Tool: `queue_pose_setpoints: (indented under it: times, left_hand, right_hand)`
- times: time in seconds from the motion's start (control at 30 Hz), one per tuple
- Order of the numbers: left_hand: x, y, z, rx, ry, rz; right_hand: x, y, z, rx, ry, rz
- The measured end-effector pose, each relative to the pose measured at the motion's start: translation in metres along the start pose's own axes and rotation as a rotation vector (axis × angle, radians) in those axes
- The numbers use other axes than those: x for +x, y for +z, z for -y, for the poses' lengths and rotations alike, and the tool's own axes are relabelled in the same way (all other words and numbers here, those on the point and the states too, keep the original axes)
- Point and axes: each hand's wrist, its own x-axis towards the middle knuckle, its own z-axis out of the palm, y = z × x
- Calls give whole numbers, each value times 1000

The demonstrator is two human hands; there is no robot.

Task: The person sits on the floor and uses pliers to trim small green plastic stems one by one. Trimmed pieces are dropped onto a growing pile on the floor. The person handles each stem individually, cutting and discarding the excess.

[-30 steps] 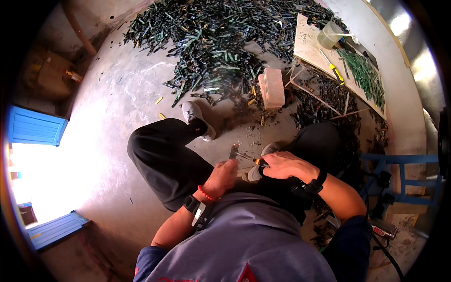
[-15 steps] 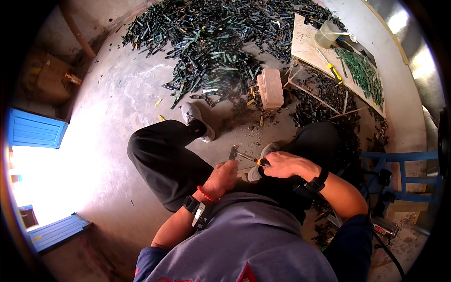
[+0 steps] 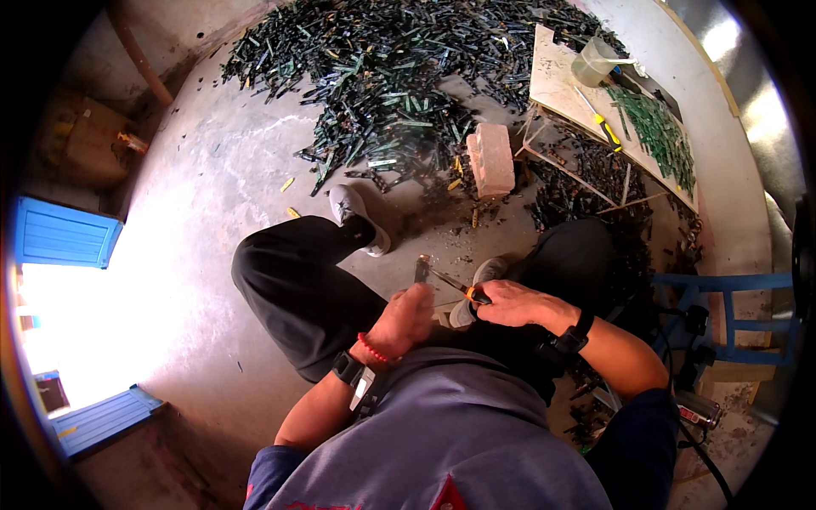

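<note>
In front of my lap, my left hand (image 3: 405,316) is closed round a small dark strip (image 3: 422,268), whose end sticks up past the fingers. A screwdriver (image 3: 452,281) with an orange and black handle is gripped in my right hand (image 3: 520,304). Its metal shaft points left toward the strip, with the tip close beside it; I cannot tell whether they touch. The lower part of the strip is hidden in my left hand.
A large heap of dark and green strips (image 3: 374,81) covers the far floor. Nearer stands a pinkish brick (image 3: 490,160). At right, a low board table (image 3: 552,81) bears a plastic cup (image 3: 592,63), a yellow screwdriver (image 3: 607,129) and green strips (image 3: 654,136). Blue chair (image 3: 731,314) at right.
The strip's exposed end has risen slightly, and the screwdriver's tip has shifted a little lower and right. My left hand is slightly blurred.
</note>
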Motion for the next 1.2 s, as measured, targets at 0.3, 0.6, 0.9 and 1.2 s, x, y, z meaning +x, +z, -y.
queue_pose_setpoints:
  times: [0.3, 0.6, 0.9, 1.2]
  left_hand:
    - [1, 2, 5, 54, -19, -31]
    - [-6, 3, 7, 261, 29, -13]
    - [-6, -3, 11, 277, 7, -23]
    - [8, -26, 19, 38, -36, -59]
  right_hand:
    - [-6, -27, 14, -171, -7, 181]
    - [-4, -34, 4, -95, 103, 321]
    - [-4, 3, -11, -87, -50, -14]
    - [27, 38, 5, -380, -139, -467]
